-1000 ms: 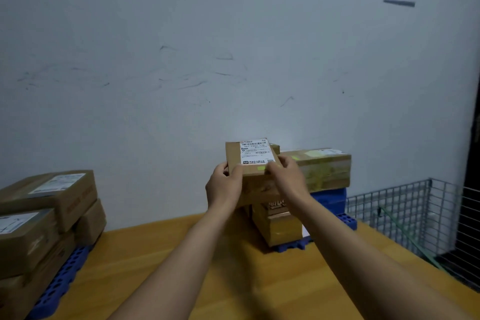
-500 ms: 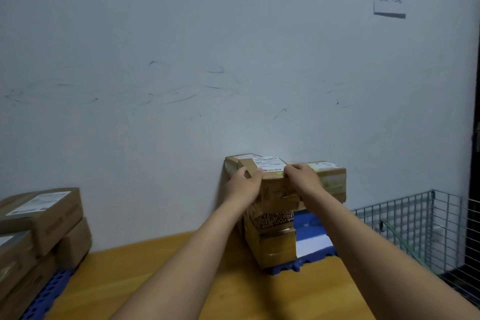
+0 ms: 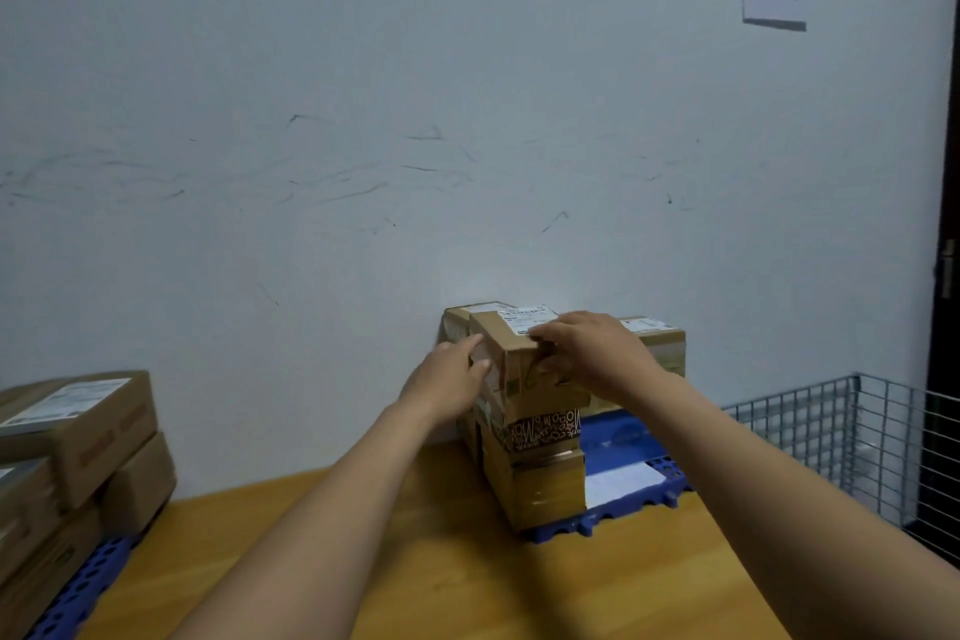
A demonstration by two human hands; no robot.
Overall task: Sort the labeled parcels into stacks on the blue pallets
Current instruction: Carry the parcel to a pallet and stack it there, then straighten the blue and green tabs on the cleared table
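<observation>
Between the two hands, the top parcel (image 3: 511, 359) sits on the stack (image 3: 545, 483) at the near corner of the blue pallet (image 3: 631, 437). The right hand (image 3: 592, 353) curls over its top edge. The left hand (image 3: 449, 377) presses what look like straight fingers against its side. Behind the grip the wall (image 3: 467, 172) stands close. Right of it lies bare pallet (a white sheet (image 3: 621, 481) on it) and another parcel (image 3: 654, 335), then a wire basket (image 3: 831, 426), its inside too dim to read. Left of the grip lies open wooden table (image 3: 441, 587).
</observation>
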